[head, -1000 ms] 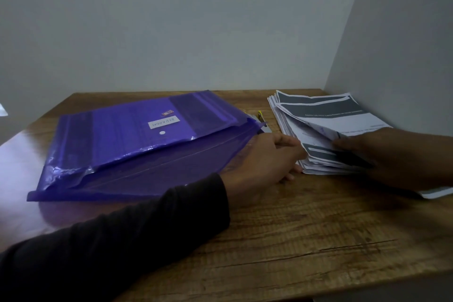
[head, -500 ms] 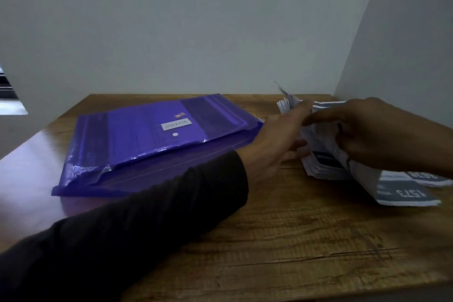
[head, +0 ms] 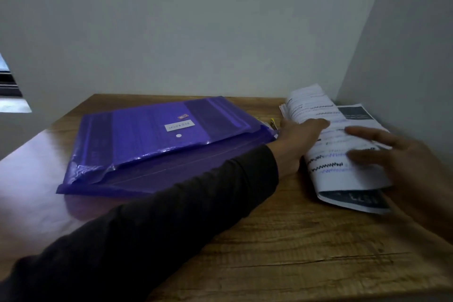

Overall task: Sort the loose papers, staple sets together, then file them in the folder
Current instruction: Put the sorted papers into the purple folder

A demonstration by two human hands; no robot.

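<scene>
A purple plastic folder (head: 152, 135) with a white label lies flat on the left half of the wooden table (head: 282, 240), its flap side toward me. To its right, in the corner, is a stack of printed papers (head: 340, 164). Its upper sheets are turned over and curl, showing white pages with zigzag lines, and a dark-headed sheet sticks out underneath. My left hand (head: 299, 140) grips the stack's left edge, with its fingers on top of the curled sheets. My right hand (head: 404, 162) is blurred and spread over the right side of the papers, touching or just above them.
A small yellow-tipped object (head: 272, 122) peeks out between the folder and the papers. Grey walls (head: 404, 56) close in the table at the back and on the right. Bare wood stretches along the front of the table.
The upper sheets have been lifted and flipped over, so their white printed sides now face up. My left hand moved from the table onto the stack's edge. My right hand let go and spread out.
</scene>
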